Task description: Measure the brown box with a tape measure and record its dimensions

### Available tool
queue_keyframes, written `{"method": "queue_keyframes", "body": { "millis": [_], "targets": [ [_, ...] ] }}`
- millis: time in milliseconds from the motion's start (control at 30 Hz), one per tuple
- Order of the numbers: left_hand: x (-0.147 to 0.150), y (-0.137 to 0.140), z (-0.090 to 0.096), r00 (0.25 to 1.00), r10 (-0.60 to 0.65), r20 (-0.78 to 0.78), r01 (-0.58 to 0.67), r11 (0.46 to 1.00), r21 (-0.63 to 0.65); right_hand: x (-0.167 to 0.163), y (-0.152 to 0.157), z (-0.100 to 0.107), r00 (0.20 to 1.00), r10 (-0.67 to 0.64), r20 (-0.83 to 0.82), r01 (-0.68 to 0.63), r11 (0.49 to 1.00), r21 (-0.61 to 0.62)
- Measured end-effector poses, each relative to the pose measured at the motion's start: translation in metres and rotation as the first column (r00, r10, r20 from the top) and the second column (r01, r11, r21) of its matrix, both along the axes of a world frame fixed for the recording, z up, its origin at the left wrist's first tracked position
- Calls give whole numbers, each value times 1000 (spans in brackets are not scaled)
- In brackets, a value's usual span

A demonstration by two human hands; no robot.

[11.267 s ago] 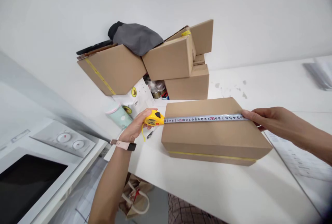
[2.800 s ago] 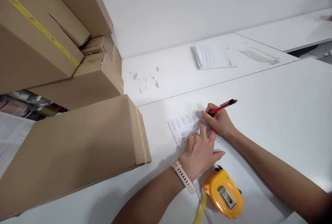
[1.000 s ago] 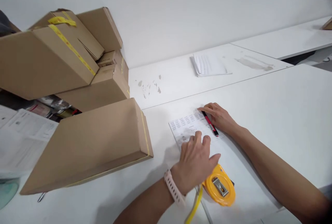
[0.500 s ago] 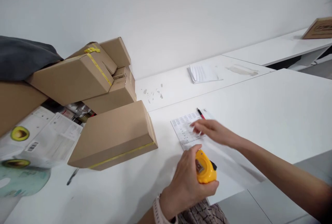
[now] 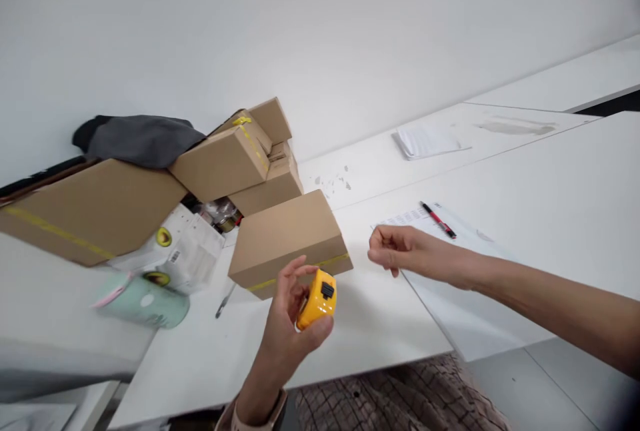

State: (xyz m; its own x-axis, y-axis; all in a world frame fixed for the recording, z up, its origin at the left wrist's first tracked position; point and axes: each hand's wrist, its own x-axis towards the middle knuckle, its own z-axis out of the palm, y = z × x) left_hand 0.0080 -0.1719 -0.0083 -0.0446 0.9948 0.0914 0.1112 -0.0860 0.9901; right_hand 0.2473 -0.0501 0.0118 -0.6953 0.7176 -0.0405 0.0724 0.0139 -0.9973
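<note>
My left hand [image 5: 295, 318] holds a yellow tape measure [image 5: 319, 299] with a black button on its top, in front of the nearest cardboard box [image 5: 287, 234]. No blade is seen drawn out of the tape measure. My right hand [image 5: 397, 249] hangs over the left part of the printed paper sheet [image 5: 480, 304], its fingers curled in towards the thumb, and nothing shows in it. On the sheet, beyond that hand, lies a red and black pen [image 5: 438, 220]. Part of the sheet's print is hidden behind the hand.
Several cardboard boxes [image 5: 215, 168] are piled against the wall, a dark cloth [image 5: 145, 140] over them. White packages with avocado pictures [image 5: 193, 244], a mint-green tumbler [image 5: 155, 301] and another pen [image 5: 225, 302] are at the left. A stack of papers [image 5: 425, 141] lies farther back.
The view has swung left. My left hand has carried the tape measure leftwards to the front of the box and turned it. My right hand's fingers have curled in, away from the pen.
</note>
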Motion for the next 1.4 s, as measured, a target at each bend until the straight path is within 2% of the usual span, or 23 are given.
{"method": "queue_keyframes", "body": {
  "millis": [67, 233, 333, 400, 500, 567, 633, 700, 767, 833, 933, 1033, 1133, 1267, 1400],
  "targets": [
    [-14, -6, 5, 1000, -19, 1, 19, 1000, 20, -22, -2, 3, 1000, 22, -21, -22, 999, 28],
    [-24, -20, 8, 989, -145, -12, 145, 989, -12, -71, -22, -6, 961, 274, -33, -274, 962, -3],
    [-31, -23, 9, 984, -177, 0, 177, 984, -19, -81, -30, -4, 961, 276, 9, -277, 961, 21],
    [-40, -23, 11, 981, -191, 36, 191, 982, -3, -81, -30, 4, 965, 260, 34, -260, 966, -16],
    [-63, -21, 18, 978, -201, 62, 200, 980, 22, -80, -15, 19, 983, 178, 43, -176, 983, -50],
    [-86, -16, 26, 991, -128, 39, 127, 991, 35, -77, 8, 28, 997, 66, 32, -65, 998, -16],
    [-118, -9, 34, 999, 19, 31, -20, 998, 62, -71, 40, 32, 998, -70, -1, 70, 997, 12],
    [-156, 1, 41, 979, 171, 107, -181, 980, 83, -64, 74, 28, 975, -213, -66, 213, 977, -14],
    [-193, 13, 43, 922, 300, 245, -323, 944, 63, -59, 104, 17, 944, -313, -102, 308, 949, -68],
    [-225, 26, 39, 869, 380, 317, -415, 908, 50, -59, 123, 0, 928, -358, -105, 349, 932, -96],
    [-251, 45, 23, 808, 443, 389, -493, 869, 34, -70, 133, -27, 920, -381, -93, 372, 923, -98],
    [-251, 64, 6, 767, 463, 444, -514, 858, -7, -90, 132, -46, 909, -404, -107, 396, 914, -87],
    [-232, 80, -4, 753, 449, 481, -495, 868, -36, -107, 129, -55, 889, -437, -133, 432, 899, -69],
    [-200, 88, -6, 752, 413, 514, -455, 889, -48, -115, 126, -57, 842, -523, -134, 511, 852, -116],
    [-169, 85, -8, 754, 416, 509, -448, 892, -66, -100, 121, -50, 796, -598, -91, 567, 790, -234]
  ]
}}
